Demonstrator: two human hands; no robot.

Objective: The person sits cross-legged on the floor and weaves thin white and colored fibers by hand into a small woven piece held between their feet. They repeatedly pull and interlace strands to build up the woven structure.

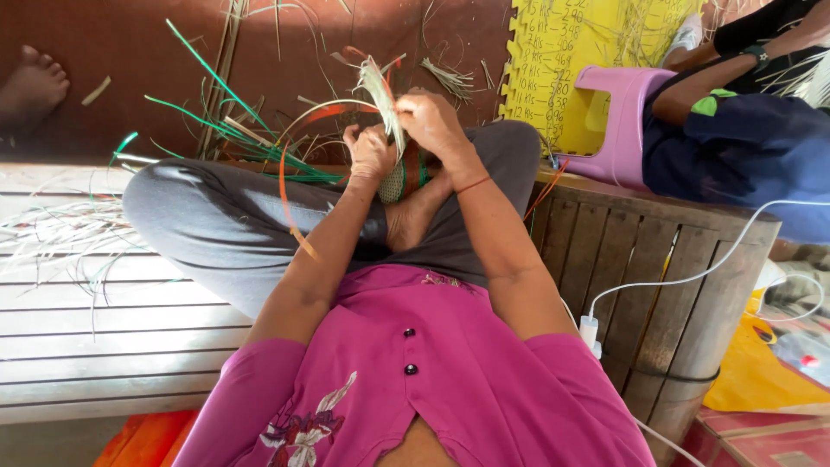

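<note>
Both hands closed on the weaving, right at your feet.

Your left hand (370,154) clamps the small woven piece (399,180), which sits between your hands, resting against your crossed foot (413,216). Your right hand (430,121) pinches a pale bundle of strips (379,93) whose long axis runs up and away from you, tilted slightly left. The right hand is the nearer one to the strips' free ends; an orange strip (285,186) loops out left.

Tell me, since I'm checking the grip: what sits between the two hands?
In the head view, a pale bundle of straw strips rises between the left hand and right hand, above the small woven piece on the lap.
</note>
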